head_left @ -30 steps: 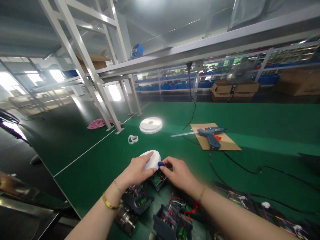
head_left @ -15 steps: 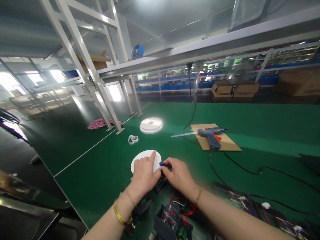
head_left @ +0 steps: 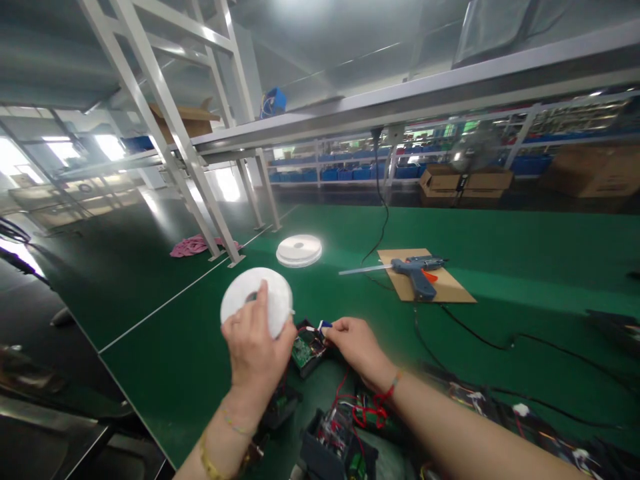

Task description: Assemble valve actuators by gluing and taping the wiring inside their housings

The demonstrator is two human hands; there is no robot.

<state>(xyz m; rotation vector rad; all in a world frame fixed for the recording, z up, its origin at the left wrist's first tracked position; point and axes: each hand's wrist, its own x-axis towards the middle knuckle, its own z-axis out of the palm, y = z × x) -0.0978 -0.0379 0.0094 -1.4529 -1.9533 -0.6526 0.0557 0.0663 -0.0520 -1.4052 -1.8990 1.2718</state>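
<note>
Just left of the frame's centre, a white tape roll [head_left: 279,299] is held by the left hand [head_left: 257,350], face tilted toward the camera. The fingers are spread across that face, one lying beside the central hole, presumably so that the roll is kept steady with one hand. At the middle of the frame, an open black housing [head_left: 317,363] is rested on the green counter [head_left: 165,373], its green circuit board [head_left: 302,351] left exposed, probably for easy access. A small blue part [head_left: 325,325] is pinched at the housing's far edge between the thumb and index finger of the right hand [head_left: 360,343]; a tip grip seems suited to so small a piece.

Around these, a pink cloth [head_left: 189,247] is left beside the shelf upright [head_left: 179,130] at centre left. A second white roll [head_left: 299,250] is laid flat above the centre. At the bottom centre, a wired black module [head_left: 333,447] is crowded near the right forearm, and red wires could be snagged there. At centre right, a glue gun [head_left: 419,277] is set on a cardboard sheet [head_left: 453,291], likely to protect the counter.
</note>
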